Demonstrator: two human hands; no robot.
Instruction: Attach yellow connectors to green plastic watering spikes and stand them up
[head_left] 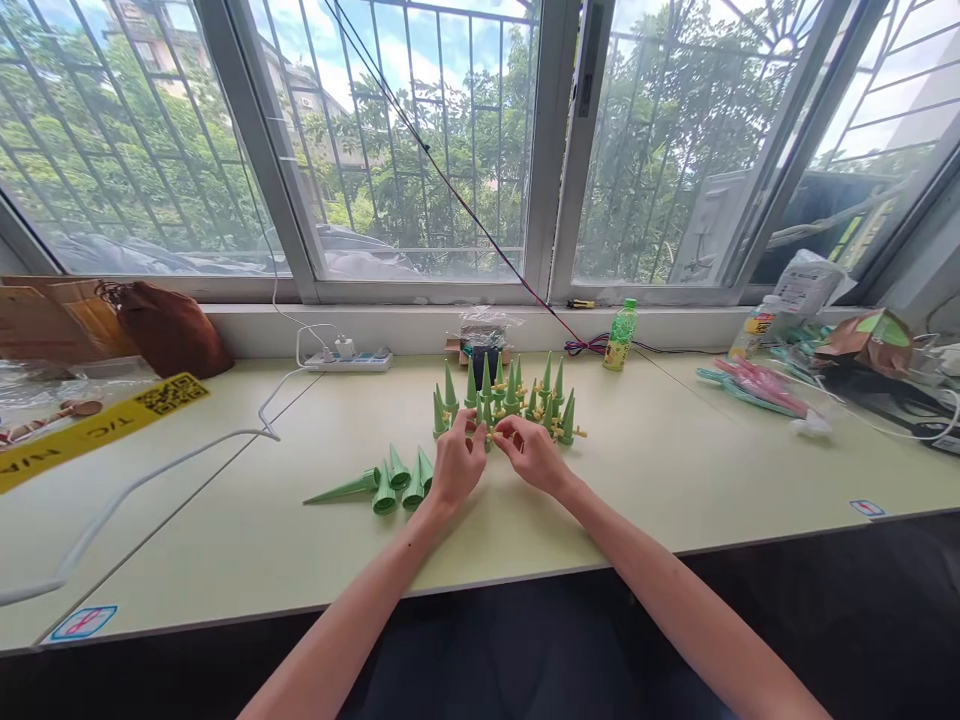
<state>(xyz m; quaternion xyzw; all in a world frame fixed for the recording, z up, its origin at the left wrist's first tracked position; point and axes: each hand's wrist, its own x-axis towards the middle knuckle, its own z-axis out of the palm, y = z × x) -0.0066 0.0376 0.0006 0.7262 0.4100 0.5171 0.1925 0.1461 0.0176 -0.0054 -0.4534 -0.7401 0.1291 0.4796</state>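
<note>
My left hand is closed around a green plastic watering spike, partly hidden by the fingers. The fingertips of my right hand pinch a small yellow valve at the side of that spike. Just behind both hands, several green spikes with yellow valves stand upright in a cluster. To the left of my left hand is a loose group of green cones with no yellow parts showing; one long cone lies on its side, pointing left.
A small box with clear plastic wrap sits behind the cluster. Along the window side are a green drink bottle and a white power strip. A white cable crosses the left side of the table. Plastic bags lie at right.
</note>
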